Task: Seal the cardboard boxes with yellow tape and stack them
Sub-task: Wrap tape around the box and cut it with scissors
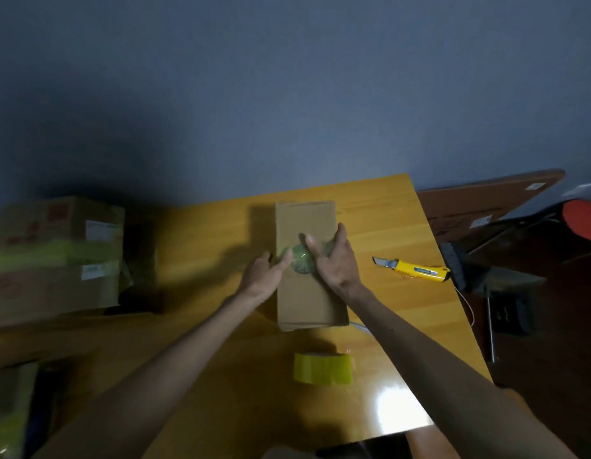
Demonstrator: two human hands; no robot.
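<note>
Stacked boxes [55,260], blurred and banded yellow, are sitting far left, while left hand [266,274] and right hand [337,260] are pressing yellow tape [300,263] with straight, flat fingers onto the cardboard box [307,303] mid-table [204,233] — tape roll [322,368] lying nearer, utility knife [416,270] lying right.
</note>
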